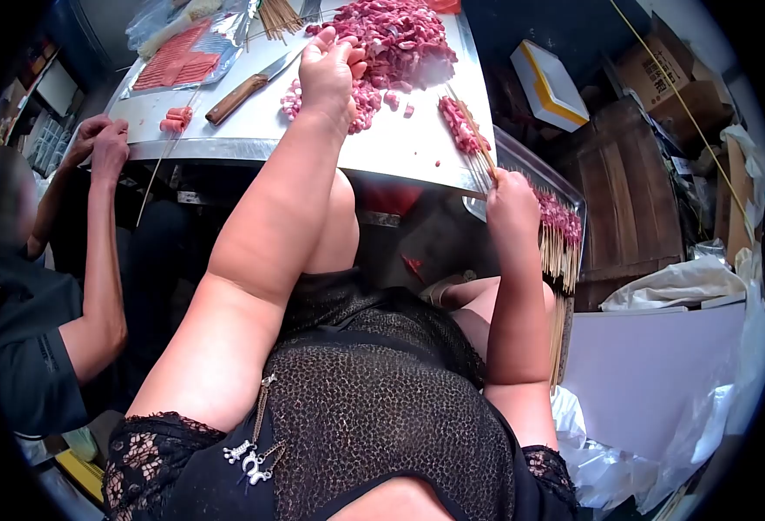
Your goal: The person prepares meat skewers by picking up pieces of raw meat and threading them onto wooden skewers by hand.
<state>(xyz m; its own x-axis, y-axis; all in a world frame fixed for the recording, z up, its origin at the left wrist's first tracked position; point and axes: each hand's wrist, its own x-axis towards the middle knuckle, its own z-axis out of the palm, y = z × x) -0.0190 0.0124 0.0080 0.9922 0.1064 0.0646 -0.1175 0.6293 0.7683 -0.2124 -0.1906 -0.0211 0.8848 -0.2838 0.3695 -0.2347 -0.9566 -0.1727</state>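
My left hand (328, 74) is raised over the near side of a heap of cut red meat (400, 39), fingers curled in. Anything held between its fingertips is too small to make out. By the table's right edge, my right hand (514, 207) is closed around the bare ends of a few bamboo skewers (491, 165). Pieces of meat (461, 126) lie along those skewers, which rest over the white tabletop (404, 152). Paler pink-and-white meat pieces (367, 106) sit below my left hand.
A knife (248, 91) lies left of the meat, near rolled meat slices (176, 120) and a bag of pink sticks (178, 61). A tray of finished skewers (560, 226) stands beside my right forearm. At left, a co-worker's hands (103, 139) hold a long skewer.
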